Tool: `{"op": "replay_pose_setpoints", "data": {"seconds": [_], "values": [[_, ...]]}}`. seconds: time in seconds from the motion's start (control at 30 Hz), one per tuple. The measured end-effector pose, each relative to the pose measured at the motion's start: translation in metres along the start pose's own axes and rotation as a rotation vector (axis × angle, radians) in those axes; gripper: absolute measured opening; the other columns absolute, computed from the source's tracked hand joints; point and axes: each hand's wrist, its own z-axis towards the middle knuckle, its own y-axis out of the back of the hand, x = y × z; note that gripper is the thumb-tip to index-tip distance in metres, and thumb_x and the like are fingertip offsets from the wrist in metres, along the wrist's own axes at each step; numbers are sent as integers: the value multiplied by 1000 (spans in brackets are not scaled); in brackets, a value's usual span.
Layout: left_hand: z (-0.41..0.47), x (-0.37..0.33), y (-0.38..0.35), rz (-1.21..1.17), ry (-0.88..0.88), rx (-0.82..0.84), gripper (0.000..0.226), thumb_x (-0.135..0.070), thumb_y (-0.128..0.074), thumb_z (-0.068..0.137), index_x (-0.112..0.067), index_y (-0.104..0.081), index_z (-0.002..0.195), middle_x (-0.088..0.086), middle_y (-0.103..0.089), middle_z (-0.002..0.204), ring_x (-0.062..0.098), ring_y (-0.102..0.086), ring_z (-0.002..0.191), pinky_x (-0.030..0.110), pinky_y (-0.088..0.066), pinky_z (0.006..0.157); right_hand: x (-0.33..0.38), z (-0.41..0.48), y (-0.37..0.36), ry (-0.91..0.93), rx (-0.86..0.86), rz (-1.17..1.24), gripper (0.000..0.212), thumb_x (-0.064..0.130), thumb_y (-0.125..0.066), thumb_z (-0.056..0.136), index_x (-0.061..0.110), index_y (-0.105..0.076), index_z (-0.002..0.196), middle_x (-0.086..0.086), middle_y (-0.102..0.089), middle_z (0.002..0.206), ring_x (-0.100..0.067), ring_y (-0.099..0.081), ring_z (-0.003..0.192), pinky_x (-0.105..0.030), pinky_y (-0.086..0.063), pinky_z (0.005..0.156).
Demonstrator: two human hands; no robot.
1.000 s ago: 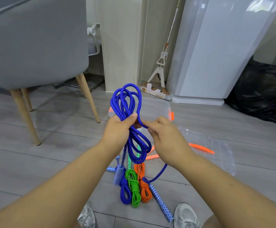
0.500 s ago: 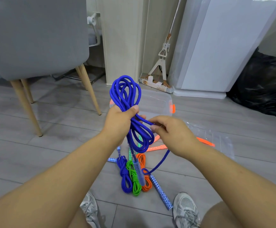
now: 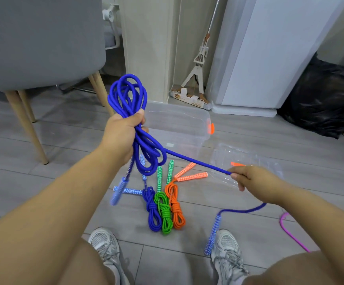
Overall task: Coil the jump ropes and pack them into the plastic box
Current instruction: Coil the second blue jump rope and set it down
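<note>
My left hand [image 3: 121,134] grips the middle of a looped blue jump rope [image 3: 130,93], with loops above and below the fist. One blue handle [image 3: 118,191] dangles under it. My right hand [image 3: 253,182] pinches the rope's free end, pulled taut to the right; its other handle [image 3: 213,236] hangs near my right shoe. On the floor lie three coiled ropes: blue [image 3: 152,210], green [image 3: 164,212] and orange [image 3: 176,208]. The clear plastic box [image 3: 179,128] with an orange latch stands open behind them. Its clear lid [image 3: 247,159] lies to the right.
A grey chair [image 3: 39,42] with wooden legs stands at the left. A mop [image 3: 197,64], a white appliance [image 3: 269,50] and a black bag [image 3: 323,99] line the back. A pink rope [image 3: 292,233] lies at the far right. My shoes [image 3: 105,245] are at the bottom.
My right hand has moved from beside the left hand out to the right, drawing a stretch of blue rope taut. The trailing handle lifted off the floor and swung right.
</note>
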Motion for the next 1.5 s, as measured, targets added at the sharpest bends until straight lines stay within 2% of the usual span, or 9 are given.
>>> {"op": "replay_pose_setpoints", "data": {"seconds": [0.2,0.33,0.57,0.77,0.87,0.97,1.07,1.4,1.5], "values": [[-2,12,-1,351,-77,40,19,-19,-59,91,-15,-50,75,4,-52,67,10,-44,45,28,-43,52,32,-17,9,125,-62,-95,13,32,-43,96,28,-53,89,5,-61,74,-14,-54,73,-33,-46,73],[-10,19,-11,541,-123,94,12,-22,-60,90,-12,-55,88,5,-50,65,16,-48,55,30,-44,56,78,-29,19,340,-89,46,16,28,-45,96,29,-55,84,14,-51,67,-2,-50,68,-15,-37,64],[-26,29,-28,523,42,216,3,-14,-58,91,-15,-56,88,8,-54,74,22,-52,64,36,-47,68,115,-9,22,370,-237,281,27,26,-47,95,33,-49,69,12,-51,63,2,-48,58,-7,-37,56],[-26,32,-29,399,176,205,10,-1,-49,87,-6,-55,80,14,-57,69,31,-56,70,48,-48,83,126,10,13,343,-307,283,26,28,-46,96,29,-49,70,9,-52,66,-5,-46,62,-16,-36,58],[-24,31,-26,314,209,208,5,0,-50,80,-2,-53,77,19,-55,74,31,-55,68,44,-45,79,128,13,11,339,-317,294,18,28,-46,96,21,-58,85,9,-56,68,-5,-50,66,-16,-38,61],[-26,27,-23,450,177,421,18,-4,-57,64,-4,-58,82,18,-56,80,28,-53,75,40,-41,73,128,14,11,339,-315,314,17,27,-46,96,20,-59,86,10,-60,71,-3,-53,68,-12,-39,63],[-28,24,-23,584,133,550,20,10,-54,76,-9,-60,77,4,-59,70,17,-54,67,30,-44,64,127,13,12,344,-299,337,14,23,-49,94,18,-60,87,10,-61,72,-1,-55,69,-8,-40,64],[-23,42,-14,926,24,461,12,-6,-51,75,-12,-46,85,7,-49,69,21,-47,60,37,-41,59,107,0,20,303,-169,196,13,31,-62,87,22,-61,96,12,-62,83,-5,-58,77,-16,-45,67],[-22,35,-14,943,-62,370,16,-2,-46,80,-14,-40,72,5,-45,64,17,-41,56,25,-37,50,100,-9,25,269,-89,127,10,32,-59,89,23,-60,94,6,-64,85,-8,-58,76,-22,-46,66]]}}
